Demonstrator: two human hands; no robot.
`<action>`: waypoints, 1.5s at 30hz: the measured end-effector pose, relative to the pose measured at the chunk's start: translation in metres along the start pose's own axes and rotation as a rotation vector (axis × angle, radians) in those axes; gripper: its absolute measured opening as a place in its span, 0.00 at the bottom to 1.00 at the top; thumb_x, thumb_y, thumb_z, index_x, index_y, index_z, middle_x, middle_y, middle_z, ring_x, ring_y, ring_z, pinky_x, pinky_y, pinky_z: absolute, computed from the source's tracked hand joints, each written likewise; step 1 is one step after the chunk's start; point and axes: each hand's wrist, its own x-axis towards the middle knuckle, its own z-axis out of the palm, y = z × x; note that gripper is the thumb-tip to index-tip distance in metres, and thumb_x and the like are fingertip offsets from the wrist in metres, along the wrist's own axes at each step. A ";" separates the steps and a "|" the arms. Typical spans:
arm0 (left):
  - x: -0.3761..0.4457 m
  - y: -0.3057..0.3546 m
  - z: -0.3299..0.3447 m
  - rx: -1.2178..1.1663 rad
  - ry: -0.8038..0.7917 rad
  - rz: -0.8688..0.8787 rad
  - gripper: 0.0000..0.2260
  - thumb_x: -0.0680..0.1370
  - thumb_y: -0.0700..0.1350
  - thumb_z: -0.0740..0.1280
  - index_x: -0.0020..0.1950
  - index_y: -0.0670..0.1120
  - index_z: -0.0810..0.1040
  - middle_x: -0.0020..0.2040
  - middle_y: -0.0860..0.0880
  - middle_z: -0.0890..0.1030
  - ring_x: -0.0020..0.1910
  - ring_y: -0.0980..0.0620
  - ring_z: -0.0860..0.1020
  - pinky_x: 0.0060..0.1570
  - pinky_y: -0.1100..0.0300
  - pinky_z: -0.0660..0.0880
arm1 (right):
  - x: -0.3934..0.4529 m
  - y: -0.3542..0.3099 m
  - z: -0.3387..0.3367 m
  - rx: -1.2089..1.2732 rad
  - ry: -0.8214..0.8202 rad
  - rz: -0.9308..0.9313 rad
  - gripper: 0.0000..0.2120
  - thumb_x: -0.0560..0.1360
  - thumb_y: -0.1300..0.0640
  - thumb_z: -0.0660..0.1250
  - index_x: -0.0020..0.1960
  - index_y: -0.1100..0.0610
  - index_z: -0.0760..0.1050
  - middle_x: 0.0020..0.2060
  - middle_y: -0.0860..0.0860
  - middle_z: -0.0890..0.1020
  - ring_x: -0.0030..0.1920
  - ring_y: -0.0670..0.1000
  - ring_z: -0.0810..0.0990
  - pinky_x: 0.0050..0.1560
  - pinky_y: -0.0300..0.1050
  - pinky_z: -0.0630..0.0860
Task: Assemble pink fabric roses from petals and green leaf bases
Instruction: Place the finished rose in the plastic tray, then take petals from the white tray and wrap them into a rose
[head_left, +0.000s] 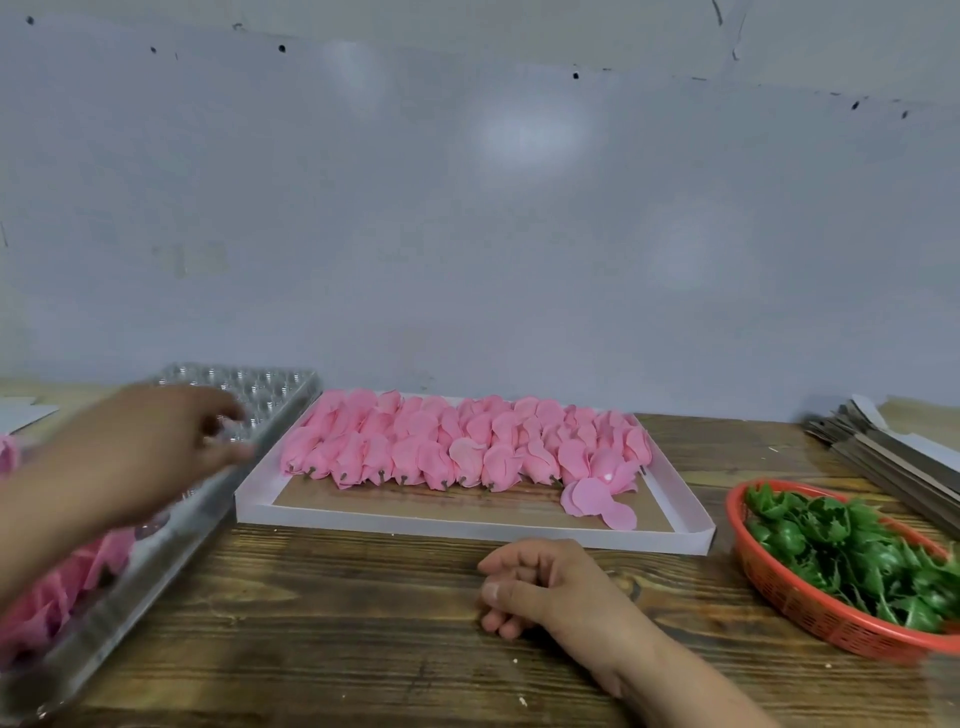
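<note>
Pink roses laid in rows in white tray at counter centre. Right hand rested on counter just before tray, fingers loosely curled, nothing held. Left hand blurred, raised over clear tray left of white tray; grip cannot be told. Leaf bases heaped in red basket right of tray.

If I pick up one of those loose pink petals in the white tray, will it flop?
Probably. The loose pink petals look thin and lie flat in the white tray, so they are likely floppy and very light. A nudge or a puff of air might well slide them.
</note>
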 end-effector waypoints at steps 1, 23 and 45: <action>-0.011 0.030 0.007 -0.086 -0.058 0.059 0.08 0.68 0.50 0.77 0.41 0.58 0.79 0.34 0.61 0.79 0.37 0.58 0.79 0.40 0.59 0.74 | 0.000 -0.001 -0.001 0.003 -0.005 0.001 0.05 0.72 0.67 0.68 0.47 0.61 0.77 0.31 0.54 0.81 0.34 0.51 0.80 0.36 0.38 0.77; -0.072 0.171 0.164 -0.916 -0.247 -0.029 0.17 0.79 0.50 0.64 0.30 0.49 0.74 0.27 0.54 0.75 0.29 0.58 0.71 0.35 0.60 0.69 | -0.007 -0.026 -0.060 -0.300 -0.075 0.041 0.09 0.72 0.72 0.64 0.39 0.62 0.80 0.30 0.55 0.80 0.27 0.48 0.75 0.27 0.38 0.71; -0.072 0.172 0.163 -0.757 -0.280 0.040 0.19 0.79 0.55 0.61 0.36 0.42 0.75 0.37 0.43 0.80 0.33 0.58 0.72 0.39 0.59 0.72 | 0.100 0.001 -0.112 -1.322 0.395 0.360 0.15 0.75 0.55 0.60 0.61 0.55 0.73 0.52 0.53 0.79 0.50 0.56 0.78 0.43 0.44 0.71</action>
